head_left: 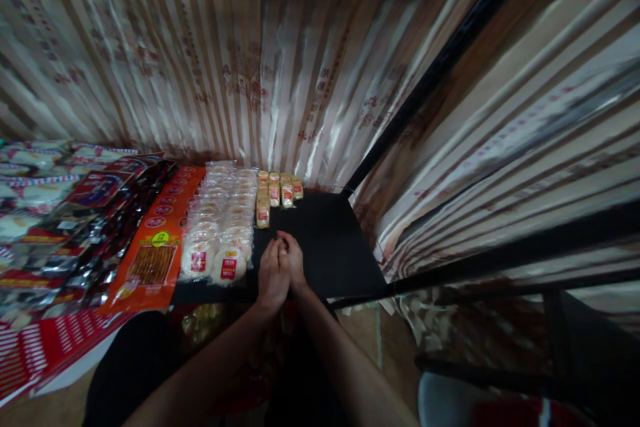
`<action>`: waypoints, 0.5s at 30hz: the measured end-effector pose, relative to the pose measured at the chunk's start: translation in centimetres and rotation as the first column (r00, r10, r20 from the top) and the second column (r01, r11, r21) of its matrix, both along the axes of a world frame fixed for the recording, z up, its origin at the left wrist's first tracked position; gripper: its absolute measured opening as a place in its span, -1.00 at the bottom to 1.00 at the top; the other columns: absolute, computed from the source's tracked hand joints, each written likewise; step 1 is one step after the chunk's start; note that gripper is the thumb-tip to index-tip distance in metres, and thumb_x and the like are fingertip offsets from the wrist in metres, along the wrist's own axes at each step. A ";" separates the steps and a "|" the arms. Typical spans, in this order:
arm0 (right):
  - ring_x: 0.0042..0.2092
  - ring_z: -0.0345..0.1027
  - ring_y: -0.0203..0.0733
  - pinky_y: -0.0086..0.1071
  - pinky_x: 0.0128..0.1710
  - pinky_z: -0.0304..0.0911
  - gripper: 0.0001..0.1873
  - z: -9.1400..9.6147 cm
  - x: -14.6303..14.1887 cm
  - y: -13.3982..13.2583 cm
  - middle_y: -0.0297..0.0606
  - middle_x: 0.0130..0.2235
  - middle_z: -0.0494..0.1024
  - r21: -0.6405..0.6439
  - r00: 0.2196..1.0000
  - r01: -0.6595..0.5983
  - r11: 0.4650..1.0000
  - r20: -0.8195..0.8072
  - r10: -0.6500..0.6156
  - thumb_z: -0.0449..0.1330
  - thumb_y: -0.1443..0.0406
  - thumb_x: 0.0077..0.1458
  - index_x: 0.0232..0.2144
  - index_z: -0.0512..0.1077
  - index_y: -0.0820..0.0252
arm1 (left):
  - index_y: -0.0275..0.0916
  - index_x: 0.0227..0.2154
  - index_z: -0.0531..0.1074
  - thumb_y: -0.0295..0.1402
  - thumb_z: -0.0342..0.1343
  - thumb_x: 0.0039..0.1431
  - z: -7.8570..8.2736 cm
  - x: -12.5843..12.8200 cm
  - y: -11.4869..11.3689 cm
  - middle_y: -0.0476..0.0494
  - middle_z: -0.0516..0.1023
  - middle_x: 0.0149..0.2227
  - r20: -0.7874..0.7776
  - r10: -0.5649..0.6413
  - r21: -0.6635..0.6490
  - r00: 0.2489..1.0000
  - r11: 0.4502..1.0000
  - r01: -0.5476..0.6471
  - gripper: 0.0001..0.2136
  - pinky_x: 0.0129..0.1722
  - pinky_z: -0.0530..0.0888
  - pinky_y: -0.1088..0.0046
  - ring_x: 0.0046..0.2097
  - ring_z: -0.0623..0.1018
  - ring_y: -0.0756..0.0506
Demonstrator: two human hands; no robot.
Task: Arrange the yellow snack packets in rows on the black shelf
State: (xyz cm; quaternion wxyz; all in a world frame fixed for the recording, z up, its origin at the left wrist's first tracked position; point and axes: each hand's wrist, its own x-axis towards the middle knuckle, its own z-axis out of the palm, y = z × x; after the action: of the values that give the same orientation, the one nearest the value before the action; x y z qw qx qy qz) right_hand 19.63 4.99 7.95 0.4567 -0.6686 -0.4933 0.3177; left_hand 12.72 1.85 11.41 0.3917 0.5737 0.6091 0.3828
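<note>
Left hand (273, 275) and right hand (295, 260) fold together near the table's (333, 247) front edge, any contents hidden; small packets (274, 195) line its back edge, presumably keeping labels visible.

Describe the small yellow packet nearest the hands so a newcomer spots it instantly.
On the flat black surface, small yellow wrapped packets lie right of round white discs in clear plastic. The front packet of their leftmost column lies closer to the left hand than any other.

V. dim overall; pale glare streaks on striped sheeting (285, 93), btm R corner near-black. Soft detail, print on white pkts (220, 257) blurry; wide-angle stretch twd edges.
</note>
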 end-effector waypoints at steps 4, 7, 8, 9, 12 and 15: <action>-0.17 0.37 -0.21 -0.35 -0.11 0.28 -0.67 0.4 -0.8 -3.1 -0.20 -0.22 0.49 0.050 0.994 -0.012 0.999 -0.109 0.018 -0.01 0.38 -0.08 -0.26 0.46 0.20 | -0.32 -0.03 0.35 -0.30 -0.21 0.17 -0.4 -1.5 -3.2 -0.26 0.38 0.06 -0.014 -0.060 0.104 0.998 0.993 0.061 -0.61 0.16 0.20 0.21 0.12 0.33 -0.12; -0.19 0.38 -0.20 -0.33 -0.12 0.28 -0.67 0.5 -1.6 -6.8 -0.22 -0.27 0.50 0.052 0.994 -0.047 0.998 -0.099 0.052 -0.03 0.38 -0.10 -0.32 0.47 0.17 | -0.31 -0.03 0.35 -0.28 -0.22 0.19 -0.9 -3.1 -6.7 -0.26 0.40 0.03 -0.036 -0.103 0.137 0.994 0.985 0.107 -0.61 0.13 0.26 0.20 0.09 0.34 -0.12; -0.19 0.37 -0.20 -0.33 -0.12 0.28 -0.67 0.4 -1.9 -8.2 -0.23 -0.27 0.50 0.054 0.995 -0.069 0.996 -0.073 0.073 -0.04 0.38 -0.08 -0.32 0.47 0.15 | -0.29 -0.03 0.35 -0.28 -0.23 0.19 -1.1 -3.7 -7.9 -0.25 0.40 0.03 -0.051 -0.120 0.134 0.992 0.983 0.125 -0.61 0.12 0.27 0.20 0.08 0.35 -0.11; -0.18 0.37 -0.20 -0.33 -0.12 0.27 -0.67 0.2 -2.2 -9.7 -0.24 -0.27 0.50 0.059 0.995 -0.088 0.994 -0.038 0.091 -0.05 0.38 -0.06 -0.31 0.47 0.13 | -0.26 -0.03 0.35 -0.28 -0.24 0.20 -1.3 -4.2 -9.1 -0.23 0.40 0.02 -0.069 -0.136 0.133 0.988 0.981 0.145 -0.61 0.12 0.28 0.20 0.08 0.36 -0.11; -0.15 0.35 -0.19 -0.31 -0.07 0.25 -0.66 -0.8 -3.3 -13.5 -0.24 -0.25 0.51 0.057 0.985 -0.144 0.988 0.101 0.138 -0.07 0.40 -0.02 -0.31 0.47 0.08 | -0.24 -0.07 0.39 -0.27 -0.25 0.18 -2.6 -5.9 -12.1 -0.25 0.43 -0.02 -0.152 -0.186 0.139 0.971 0.968 0.207 -0.61 0.09 0.32 0.22 0.04 0.39 -0.13; -0.12 0.36 -0.17 -0.29 -0.04 0.23 -0.61 -2.7 -4.9 -15.5 -0.23 -0.21 0.52 -0.079 0.954 -0.175 0.982 0.232 0.188 -0.08 0.43 -0.01 -0.27 0.47 0.06 | -0.26 -0.11 0.43 -0.29 -0.29 0.18 -4.7 -7.7 -13.2 -0.27 0.47 -0.07 -0.275 -0.255 0.022 0.927 0.962 0.271 -0.58 0.07 0.34 0.23 0.00 0.43 -0.15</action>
State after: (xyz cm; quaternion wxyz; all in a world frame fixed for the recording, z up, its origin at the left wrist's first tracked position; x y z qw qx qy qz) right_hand 14.70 -10.53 5.29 0.3438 -0.6666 -0.5946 0.2897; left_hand 4.98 -11.34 6.66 0.3355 0.7082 0.5627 0.2633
